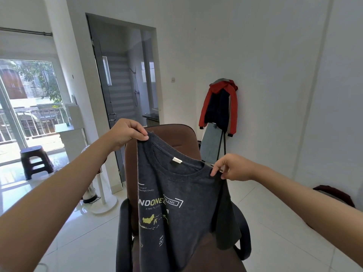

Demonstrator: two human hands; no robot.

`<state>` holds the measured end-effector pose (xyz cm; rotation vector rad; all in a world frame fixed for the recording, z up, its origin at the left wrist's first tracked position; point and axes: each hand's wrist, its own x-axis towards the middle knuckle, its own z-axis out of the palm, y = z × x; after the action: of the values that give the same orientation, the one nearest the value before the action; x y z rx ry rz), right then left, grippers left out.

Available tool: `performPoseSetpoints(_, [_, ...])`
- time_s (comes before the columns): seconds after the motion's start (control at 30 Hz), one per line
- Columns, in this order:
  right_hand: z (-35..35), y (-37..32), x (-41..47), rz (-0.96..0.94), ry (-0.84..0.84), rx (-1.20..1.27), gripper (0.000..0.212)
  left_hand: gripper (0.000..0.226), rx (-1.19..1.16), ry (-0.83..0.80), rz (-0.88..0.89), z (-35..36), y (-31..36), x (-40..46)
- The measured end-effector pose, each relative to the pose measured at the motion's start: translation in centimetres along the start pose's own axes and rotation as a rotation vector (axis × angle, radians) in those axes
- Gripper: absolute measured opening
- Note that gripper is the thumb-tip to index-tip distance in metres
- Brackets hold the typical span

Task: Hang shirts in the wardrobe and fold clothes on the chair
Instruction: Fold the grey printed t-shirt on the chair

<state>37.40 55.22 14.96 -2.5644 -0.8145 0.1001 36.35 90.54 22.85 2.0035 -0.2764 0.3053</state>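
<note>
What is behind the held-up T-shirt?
A brown chair: its backrest top and black armrests show around the T-shirt. The shirt covers most of the backrest and seat.

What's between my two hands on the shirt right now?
In the head view, the dark grey T-shirt's neckline, with its small white label, spans from the left hand to the right hand. Behind it stands the brown chair's backrest.

Brown office chair on a white tiled floor

The chair (pixel 163 142) stands on the glossy floor (pixel 275 222), its seat partly hidden by a hanging T-shirt (pixel 176 203). On the same floor stand a dark plastic stool (pixel 35 160), a white fan base (pixel 102 208) and, by the right wall, a dark red bundle (pixel 334 195)
</note>
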Motion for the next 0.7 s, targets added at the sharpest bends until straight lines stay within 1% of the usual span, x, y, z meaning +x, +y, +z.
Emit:
performPoseSetpoints(0.07, [-0.5,0.0,0.0,0.006,0.019,-0.064,0.039,0.038,-0.003,0.0,0.0,0.2,0.0,-0.2])
performPoseSetpoints(0.17, [-1.5,0.0,-0.3,0.024,0.075,-0.149,0.037,0.036,-0.015,-0.001,-0.001,0.4,0.0,-0.4])
performPoseSetpoints(0.23, [-2.0,0.1,-0.5,0.059,0.125,-0.086,0.035,0.035,-0.019,-0.005,-0.006,0.4,-0.1,-0.6])
performPoseSetpoints(0.33, [-2.4,0.0,-1.0,0.147,0.157,0.184,0.033,0.035,-0.029,-0.014,-0.004,0.6,-0.1,-0.7])
performPoseSetpoints(0.4, [-2.9,-0.1,-1.3,0.165,0.164,0.27,0.033,0.035,-0.036,-0.028,0.001,0.7,-0.1,-0.8])
performPoseSetpoints(0.47, [-3.5,-0.3,-1.5,0.154,0.168,0.255,0.031,0.035,-0.041,-0.053,0.008,0.7,-0.1,-0.9])
performPoseSetpoints(0.5, [-3.8,-0.3,-1.6,0.145,0.167,0.229,0.027,0.035,-0.042,-0.068,0.013,0.8,-0.1,-0.9])
performPoseSetpoints(0.57, [-4.4,-0.4,-1.5,0.124,0.175,0.196,0.012,0.034,-0.043,-0.098,0.025,0.9,-0.1,-1.0])
performPoseSetpoints(0.6, [-4.6,-0.5,-1.4,0.105,0.193,0.198,0.008,0.034,-0.046,-0.11,0.032,0.9,-0.1,-1.0])
performPoseSetpoints(0.7, [-5.2,-0.3,-1.1,0.066,0.321,0.255,0.018,0.033,-0.082,-0.142,0.048,1.0,0.2,-1.1])
